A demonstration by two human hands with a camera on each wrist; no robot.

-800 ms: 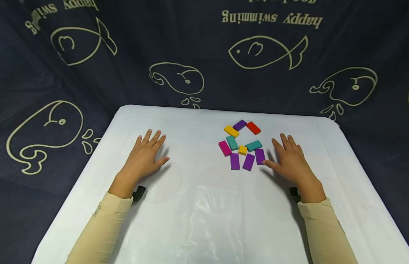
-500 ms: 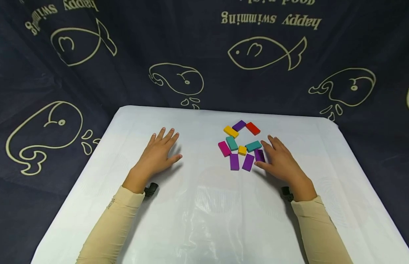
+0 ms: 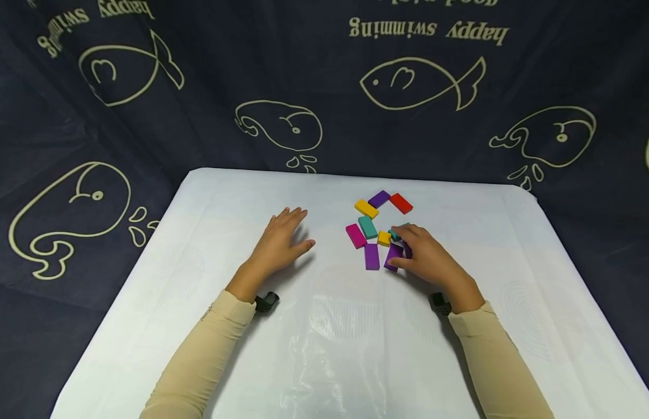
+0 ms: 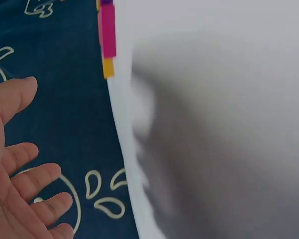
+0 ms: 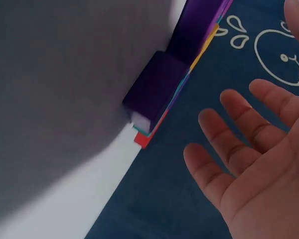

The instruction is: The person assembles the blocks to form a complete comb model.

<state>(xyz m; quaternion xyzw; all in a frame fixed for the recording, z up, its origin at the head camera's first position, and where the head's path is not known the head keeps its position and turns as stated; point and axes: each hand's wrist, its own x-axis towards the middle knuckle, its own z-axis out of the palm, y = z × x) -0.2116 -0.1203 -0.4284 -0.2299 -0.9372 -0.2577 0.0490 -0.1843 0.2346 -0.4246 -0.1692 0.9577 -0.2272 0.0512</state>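
Note:
My right hand point(image 3: 431, 259) reaches over the right side of a group of coloured blocks, fingers loosely bent. It partly covers a teal block point(image 3: 394, 235) and a purple block point(image 3: 407, 250), and its thumb overlaps another purple block point(image 3: 393, 256). The right wrist view shows the fingers apart with nothing between them, beside a dark purple block point(image 5: 157, 89). To the left of the group, my left hand point(image 3: 274, 247) is held over the table with its fingers spread, holding nothing. Nearest to it lie a magenta block point(image 3: 356, 235) and a purple block point(image 3: 372, 256).
A small yellow block point(image 3: 384, 238) and a teal block point(image 3: 368, 227) lie mid-group. Behind them are a yellow block point(image 3: 366, 208), a dark purple block point(image 3: 379, 199) and a red block point(image 3: 401, 203). The white table point(image 3: 324, 349) meets a dark printed cloth point(image 3: 209, 134) at its back edge.
Both hands have moved inward. The left hand has come right toward the blocks, and the right hand has moved left until it overlaps the rightmost ones. The blocks look unmoved.

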